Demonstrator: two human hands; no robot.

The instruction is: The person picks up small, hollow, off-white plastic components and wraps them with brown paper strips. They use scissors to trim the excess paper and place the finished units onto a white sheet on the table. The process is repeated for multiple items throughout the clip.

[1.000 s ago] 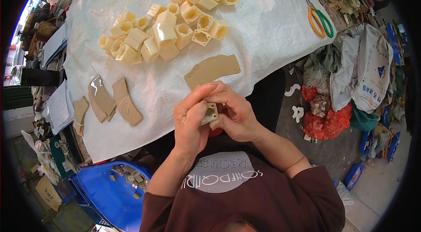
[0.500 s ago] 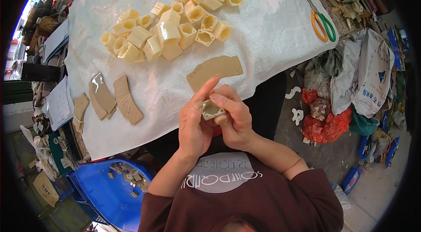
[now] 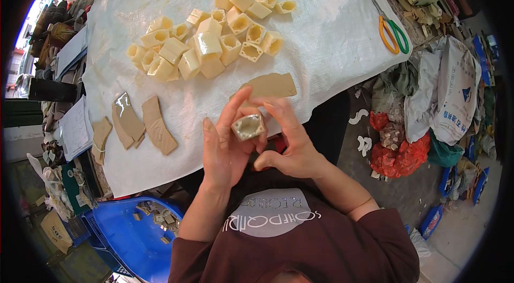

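My left hand [image 3: 222, 149] holds a small hollow block [image 3: 249, 127], its open end facing up. The block has a pale rim with small corner holes and looks greyer than the loose ones; the fingers behind it are partly hidden. Close on its right is my right hand [image 3: 292, 149], thumb and forefinger spread apart with nothing visible between them. Just beyond the hands lies a curved tan sheet piece [image 3: 270, 86] on the white woven cover [image 3: 198, 117]. Farther off, several cream hollow blocks [image 3: 209, 46] are heaped together.
More curved tan pieces [image 3: 159, 125] lie at the left of the cover. Scissors [image 3: 393, 35] with orange and green handles rest near its right edge. A blue tub [image 3: 126, 235] with small grey-tan pieces stands at lower left. Bags [image 3: 393, 154] sit on the floor at right.
The hands have moved apart from around the block. The right thumb and forefinger have opened away from it, and the block has shifted slightly left and up, in the left hand.
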